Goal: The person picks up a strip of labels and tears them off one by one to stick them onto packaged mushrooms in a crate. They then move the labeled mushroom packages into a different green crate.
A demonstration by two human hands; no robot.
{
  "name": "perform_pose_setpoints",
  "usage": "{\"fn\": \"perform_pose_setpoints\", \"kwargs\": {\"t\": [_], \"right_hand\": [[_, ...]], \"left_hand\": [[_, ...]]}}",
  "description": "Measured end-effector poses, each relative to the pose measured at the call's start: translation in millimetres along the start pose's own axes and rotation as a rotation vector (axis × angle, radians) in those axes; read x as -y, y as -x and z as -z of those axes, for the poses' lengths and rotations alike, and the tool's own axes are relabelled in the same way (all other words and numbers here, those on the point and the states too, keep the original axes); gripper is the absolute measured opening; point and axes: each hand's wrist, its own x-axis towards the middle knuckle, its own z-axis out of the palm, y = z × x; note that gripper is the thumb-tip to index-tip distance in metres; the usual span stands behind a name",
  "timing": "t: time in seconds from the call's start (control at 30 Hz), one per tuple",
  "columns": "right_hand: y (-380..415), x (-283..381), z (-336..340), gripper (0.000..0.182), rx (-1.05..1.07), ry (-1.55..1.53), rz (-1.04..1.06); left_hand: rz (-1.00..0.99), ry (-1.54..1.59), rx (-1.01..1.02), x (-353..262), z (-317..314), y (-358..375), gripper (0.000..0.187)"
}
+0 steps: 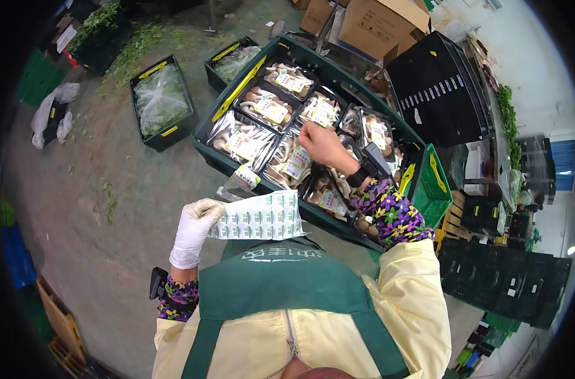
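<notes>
My left hand (pixel 199 226), in a white glove, pinches one end of a sheet of small green-and-white stickers (pixel 260 216), held before my apron. Bare and curled, my right hand (pixel 322 144) is over the packed mushrooms, its fingertips at a pack with a white-and-green label (pixel 321 111); whether they hold anything is hidden. Below that hand lies another labelled mushroom pack (pixel 290 162). Several wrapped black trays of mushrooms fill the large dark green crate (pixel 213 165). A clear wrapped pack (pixel 242 180) shows at the crate's near edge, just above the sheet.
Left of the crate, a smaller crate of bagged greens (pixel 163 101) stands on the floor, with another small crate (pixel 232 60) behind. A bright green crate (pixel 434 189) adjoins on the right. Cardboard boxes (pixel 379 28) and stacked black crates (pixel 440 95) stand beyond.
</notes>
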Motion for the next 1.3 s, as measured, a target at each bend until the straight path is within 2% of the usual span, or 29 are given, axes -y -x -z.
{"fn": "perform_pose_setpoints", "kwargs": {"t": [0.13, 0.2, 0.27, 0.3, 0.33, 0.4, 0.43, 0.53, 0.7, 0.8, 0.93, 1.0, 1.07, 1.1, 1.13, 1.17, 1.2, 1.23, 1.27, 1.3], "right_hand": [[23, -17, -2, 0.022, -0.044, 0.257, -0.011], [33, -19, 6, 0.024, -0.064, 0.292, -0.086], [44, -22, 13, 0.027, -0.097, 0.280, -0.289], [45, -30, 16, 0.026, -0.064, 0.155, -0.388], [45, -31, 14, 0.026, -0.072, 0.155, -0.396], [46, -20, 11, 0.024, -0.152, -0.830, -0.623], [46, -12, 6, 0.020, -0.211, -0.884, -0.648], [47, -29, -25, 0.023, -0.237, -0.578, -0.504], [41, -32, -38, 0.024, -0.338, -0.207, -0.483], [37, -47, -54, 0.023, -0.434, -0.193, -0.523], [38, -49, -57, 0.024, -0.385, -0.231, -0.559], [36, -68, -73, 0.024, -0.523, 0.011, -0.423], [37, -101, -86, 0.022, -0.423, 0.302, -0.282], [41, -83, -85, 0.020, -0.552, 0.233, -0.262], [43, -57, -72, 0.022, -0.442, 0.324, -0.369], [43, -57, -74, 0.023, -0.461, 0.364, -0.390], [45, -67, -76, 0.022, -0.538, 0.458, -0.199], [44, -70, -71, 0.020, -0.495, 0.357, -0.180], [45, -52, -58, 0.030, -0.460, 0.256, -0.250], [43, -34, -46, 0.029, -0.497, 0.219, -0.213]], "left_hand": [[0.000, -0.006, 0.003, -2, -1, -3, 0.011], [-0.006, -0.013, 0.009, -2, 0, -5, 0.011], [-0.012, -0.003, 0.028, -3, 1, -7, 0.011], [-0.014, -0.007, 0.038, -5, 0, -9, 0.011], [0.001, -0.006, 0.036, -8, -1, -10, 0.010], [0.018, -0.010, 0.048, -9, -2, -13, 0.010], [0.010, -0.007, 0.069, -8, -2, -16, 0.010], [-0.008, -0.007, 0.116, -6, 2, -22, 0.010], [-0.017, -0.001, 0.148, -10, 9, -28, 0.010], [-0.008, -0.007, 0.150, -6, 16, -32, 0.010], [-0.014, -0.031, 0.151, -2, 23, -34, 0.010], [-0.029, -0.047, 0.136, -5, 22, -33, 0.011], [-0.064, -0.188, 0.123, -15, 17, -27, 0.013], [-0.093, -0.245, 0.138, -18, 20, -26, 0.012], [-0.116, -0.304, 0.147, -17, 20, -24, 0.012], [-0.107, -0.232, 0.154, -18, 20, -23, 0.013], [-0.105, -0.156, 0.175, -15, 22, -24, 0.014], [-0.071, -0.096, 0.186, -11, 23, -26, 0.015], [-0.033, -0.030, 0.217, -8, 26, -28, 0.016], [-0.050, 0.000, 0.228, -5, 30, -29, 0.017]]}}
